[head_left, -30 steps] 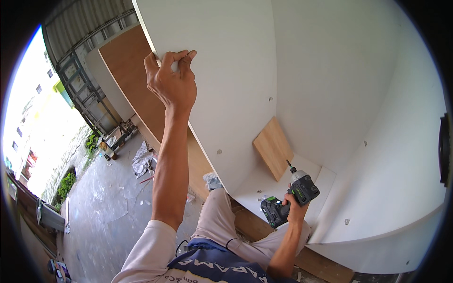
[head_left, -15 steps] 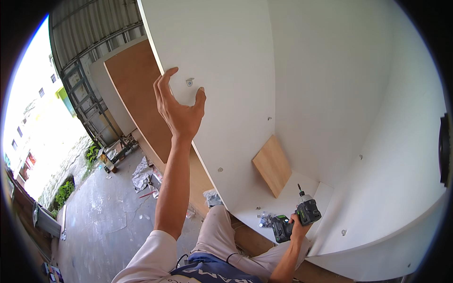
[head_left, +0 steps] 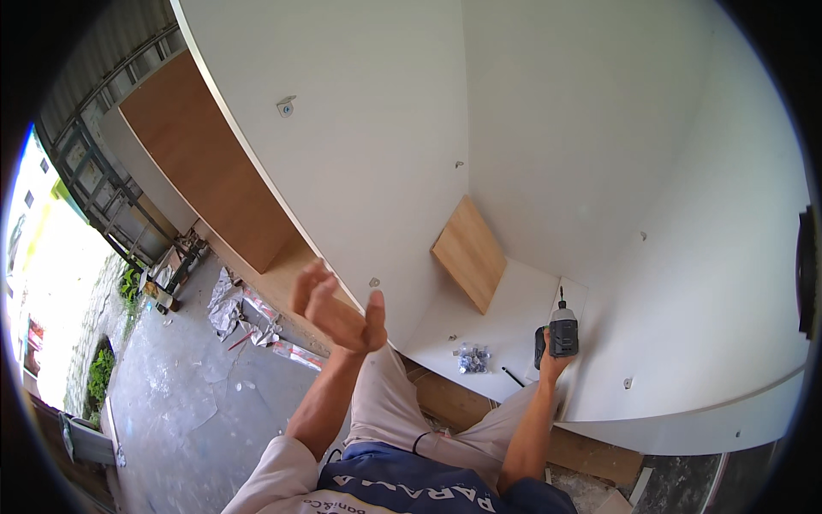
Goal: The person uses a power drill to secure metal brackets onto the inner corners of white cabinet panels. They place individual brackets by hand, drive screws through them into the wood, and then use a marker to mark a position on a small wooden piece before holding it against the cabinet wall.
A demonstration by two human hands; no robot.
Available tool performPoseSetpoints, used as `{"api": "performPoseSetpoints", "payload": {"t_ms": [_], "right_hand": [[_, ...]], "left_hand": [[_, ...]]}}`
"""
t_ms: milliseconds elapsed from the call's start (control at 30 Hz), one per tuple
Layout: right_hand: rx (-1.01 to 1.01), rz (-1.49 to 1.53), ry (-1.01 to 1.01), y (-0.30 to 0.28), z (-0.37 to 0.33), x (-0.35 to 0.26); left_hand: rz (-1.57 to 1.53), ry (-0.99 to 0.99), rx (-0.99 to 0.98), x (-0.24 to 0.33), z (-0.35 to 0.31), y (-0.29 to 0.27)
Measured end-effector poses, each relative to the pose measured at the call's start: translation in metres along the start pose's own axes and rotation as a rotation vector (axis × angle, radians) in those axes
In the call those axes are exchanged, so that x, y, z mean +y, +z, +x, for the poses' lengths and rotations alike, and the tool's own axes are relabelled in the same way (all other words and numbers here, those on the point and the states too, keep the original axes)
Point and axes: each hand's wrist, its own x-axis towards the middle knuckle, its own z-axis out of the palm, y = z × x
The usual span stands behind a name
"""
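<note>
The left hand (head_left: 338, 319) is showing blurred, its fingers standing spread and its thumb pointing upward, apart from them; the palm is carrying nothing. Whether this hand is touching the white side panel (head_left: 368, 180) beyond it cannot be told. A metal bracket (head_left: 374, 283) is sitting on that panel just above the thumb, and a second bracket (head_left: 287, 109) is projecting from it well above the same hand.

The right hand (head_left: 554, 367) is closing around the handle of a black power driver (head_left: 563, 336), which is standing directly above the hand, its bit (head_left: 562, 295) pointing up and away from it. A white inner wall (head_left: 676, 300) is curving past on the right of this hand and bearing two small fittings, one near the hand and one farther up.

Left of the right hand, a clear bag of small hardware (head_left: 473, 358) is lying on the white base panel (head_left: 419, 338), with a slim black tool (head_left: 513, 377) resting between bag and hand. A wood-grain board (head_left: 471, 257) is leaning beyond both, above and left of the right hand. To the left of the left hand, a brown panel (head_left: 197, 158) is standing behind the white one, and crumpled wrapping (head_left: 224, 304) is lying on the grey floor (head_left: 184, 403).
</note>
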Motion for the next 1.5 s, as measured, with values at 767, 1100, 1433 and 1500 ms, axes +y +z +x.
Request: {"api": "performPoseSetpoints", "payload": {"t_ms": [767, 1100, 1433, 1500], "right_hand": [[-0.009, 0.003, 0.131, -0.023, 0.010, 0.041], [-0.074, 0.106, 0.196, -0.024, 0.005, 0.049], [-0.077, 0.205, 0.228, -0.028, 0.011, 0.037], [-0.082, 0.136, 0.225, -0.029, 0.010, 0.038]], "left_hand": [[-0.120, -0.784, -1.400, 0.016, -0.330, 0.047], [-0.201, -0.659, -1.484, 0.020, -0.333, 0.081], [-0.257, -0.527, -1.632, 0.023, -0.314, 0.133], [-0.215, -0.390, -1.750, 0.037, -0.317, 0.142]]}}
